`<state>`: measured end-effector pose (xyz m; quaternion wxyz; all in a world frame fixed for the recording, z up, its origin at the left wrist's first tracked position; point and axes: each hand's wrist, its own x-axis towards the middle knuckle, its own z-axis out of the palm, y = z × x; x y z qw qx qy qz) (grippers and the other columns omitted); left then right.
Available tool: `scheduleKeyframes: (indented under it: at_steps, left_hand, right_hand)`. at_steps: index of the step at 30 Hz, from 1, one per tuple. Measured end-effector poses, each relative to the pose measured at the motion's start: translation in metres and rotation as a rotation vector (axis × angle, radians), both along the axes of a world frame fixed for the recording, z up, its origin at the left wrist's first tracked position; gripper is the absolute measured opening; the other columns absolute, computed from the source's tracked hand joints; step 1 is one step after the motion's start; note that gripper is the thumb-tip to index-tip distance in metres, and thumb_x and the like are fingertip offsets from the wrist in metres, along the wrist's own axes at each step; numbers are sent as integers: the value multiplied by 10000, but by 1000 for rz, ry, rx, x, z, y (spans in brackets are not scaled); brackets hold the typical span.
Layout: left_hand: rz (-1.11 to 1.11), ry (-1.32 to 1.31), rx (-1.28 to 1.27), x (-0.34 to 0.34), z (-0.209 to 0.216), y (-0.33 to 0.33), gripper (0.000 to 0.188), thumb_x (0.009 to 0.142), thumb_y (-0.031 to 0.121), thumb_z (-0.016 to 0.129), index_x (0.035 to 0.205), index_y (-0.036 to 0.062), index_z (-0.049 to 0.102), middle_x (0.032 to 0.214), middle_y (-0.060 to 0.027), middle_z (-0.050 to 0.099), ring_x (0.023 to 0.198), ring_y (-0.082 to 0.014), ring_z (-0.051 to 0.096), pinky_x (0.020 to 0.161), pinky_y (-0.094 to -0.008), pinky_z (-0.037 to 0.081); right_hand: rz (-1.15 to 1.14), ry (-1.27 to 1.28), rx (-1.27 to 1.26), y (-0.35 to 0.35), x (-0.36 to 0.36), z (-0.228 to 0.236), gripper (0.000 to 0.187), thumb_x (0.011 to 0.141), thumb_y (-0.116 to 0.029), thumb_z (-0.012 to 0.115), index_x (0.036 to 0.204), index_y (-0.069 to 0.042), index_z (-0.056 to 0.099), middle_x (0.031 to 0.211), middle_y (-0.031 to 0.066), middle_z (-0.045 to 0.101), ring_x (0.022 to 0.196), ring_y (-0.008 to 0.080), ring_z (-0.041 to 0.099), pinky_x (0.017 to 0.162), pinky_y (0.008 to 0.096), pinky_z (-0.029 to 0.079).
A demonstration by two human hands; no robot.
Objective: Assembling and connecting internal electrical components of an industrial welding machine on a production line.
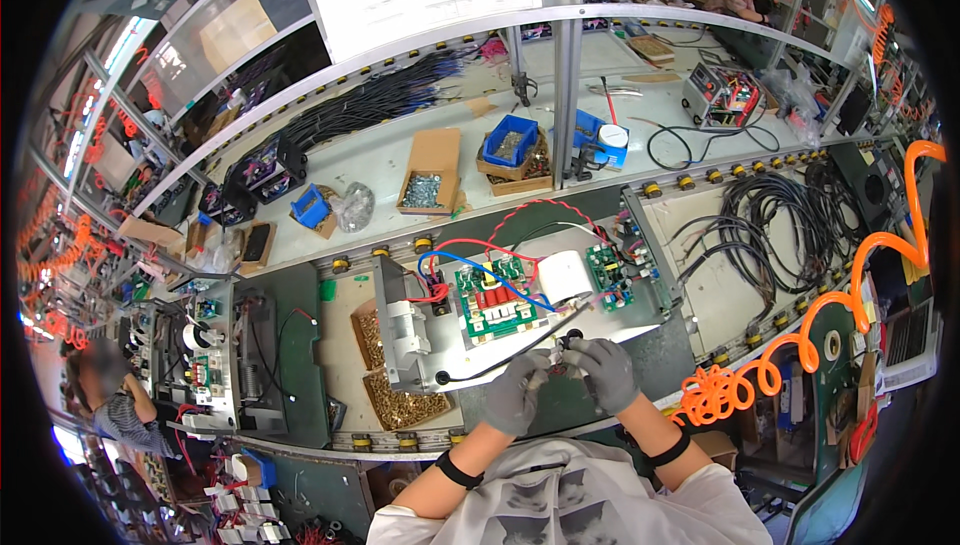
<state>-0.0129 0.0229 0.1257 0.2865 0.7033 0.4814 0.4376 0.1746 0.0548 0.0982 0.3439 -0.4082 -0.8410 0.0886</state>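
Both my hands wear grey gloves and meet close together at the near edge of an open metal chassis (480, 357). My left hand (514, 397) is closed, its fingertips pinched on a small part too hidden to name. Close beside it, my right hand (602, 373) is also closed, with a small dark piece at its fingertips. A black cable (497, 364) with a round end lies just beyond my hands. Inside the chassis sit a green circuit board (490, 323) with red components, a white cylinder (565, 276), a second board (612, 275), and red and blue wires.
Cardboard trays of brass-coloured hardware (405, 407) stand left of the chassis. Another chassis (215, 370) is further left, near a seated person. Black cables (770, 235) lie on the right, with an orange coiled hose (725, 392) nearer. Blue bins (510, 140) stand on the back shelf.
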Motion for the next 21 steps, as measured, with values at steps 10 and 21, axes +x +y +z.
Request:
scheduleKeyframes:
  at_steps: [10, 21]
  left_hand:
    - [54, 571, 501, -7, -2, -16, 245, 763, 144, 591, 1007, 134, 608, 1031, -101, 615, 689, -289, 585, 617, -359, 472]
    - [435, -709, -779, -33, -41, 33, 249, 950, 213, 463, 975, -1, 587, 712, -51, 607, 556, -78, 500, 513, -201, 408]
  right_hand:
    - [-109, -172, 239, 40, -7, 30, 210, 830, -269, 511, 860, -112, 647, 836, 99, 605, 781, 230, 557, 781, 430, 414]
    - [-549, -254, -455, 32, -9, 21, 328, 887, -283, 482, 771, -8, 619, 741, 233, 609, 696, 363, 595, 712, 451, 440]
